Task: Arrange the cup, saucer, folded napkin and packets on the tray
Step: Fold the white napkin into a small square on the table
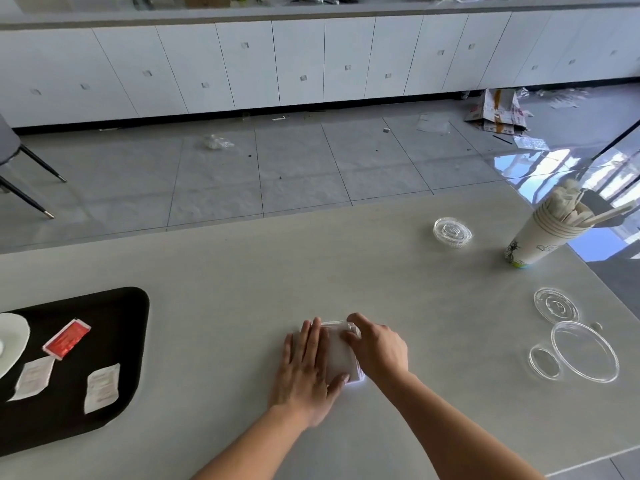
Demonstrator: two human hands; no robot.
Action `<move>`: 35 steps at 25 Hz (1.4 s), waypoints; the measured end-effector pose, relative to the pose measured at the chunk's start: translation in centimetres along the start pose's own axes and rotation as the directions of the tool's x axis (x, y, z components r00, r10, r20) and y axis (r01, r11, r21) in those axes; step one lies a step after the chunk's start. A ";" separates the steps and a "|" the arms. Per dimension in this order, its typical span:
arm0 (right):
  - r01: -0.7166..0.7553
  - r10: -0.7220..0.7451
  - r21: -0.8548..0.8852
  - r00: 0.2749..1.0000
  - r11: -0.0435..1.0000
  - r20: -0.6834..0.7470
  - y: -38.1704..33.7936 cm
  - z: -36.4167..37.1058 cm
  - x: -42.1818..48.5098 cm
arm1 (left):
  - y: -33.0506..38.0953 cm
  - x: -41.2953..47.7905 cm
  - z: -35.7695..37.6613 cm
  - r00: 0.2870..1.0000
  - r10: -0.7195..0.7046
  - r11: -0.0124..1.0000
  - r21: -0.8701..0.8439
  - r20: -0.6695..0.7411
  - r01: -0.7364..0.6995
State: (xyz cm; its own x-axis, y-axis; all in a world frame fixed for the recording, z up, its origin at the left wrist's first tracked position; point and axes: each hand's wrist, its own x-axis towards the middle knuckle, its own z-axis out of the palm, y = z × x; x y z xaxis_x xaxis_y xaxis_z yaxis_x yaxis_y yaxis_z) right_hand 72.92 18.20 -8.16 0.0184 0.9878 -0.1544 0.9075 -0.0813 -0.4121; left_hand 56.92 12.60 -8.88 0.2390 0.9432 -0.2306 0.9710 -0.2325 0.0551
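A white folded napkin lies on the pale table in front of me. My left hand rests flat on its left side, fingers spread. My right hand presses its top right corner with bent fingers. At the far left sits the black tray. On it lie a red packet, two white packets and a white saucer cut off by the frame edge. A stack of paper cups holding wooden stirrers stands at the far right.
Clear plastic lids lie on the right side of the table: one near the cups, and a large and two smaller ones nearer me. Beyond the table edge is tiled floor with litter, white cabinets and chair legs.
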 end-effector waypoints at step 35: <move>-0.135 -0.061 0.537 0.941 0.833 0.332 -10.6 1.2 -8.3 | -9.7 -12.0 -3.7 0.784 -0.608 0.244 -0.910 0.126 0.336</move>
State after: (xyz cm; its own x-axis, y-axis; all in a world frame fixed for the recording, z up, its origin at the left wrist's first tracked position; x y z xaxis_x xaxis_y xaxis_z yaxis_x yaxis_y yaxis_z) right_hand 62.59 10.67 -3.60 -0.1773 0.8908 -0.4184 0.5281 -0.2726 -0.8042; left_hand 44.66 4.46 -3.04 -0.4032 0.8508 -0.3370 0.3188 0.4758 0.8198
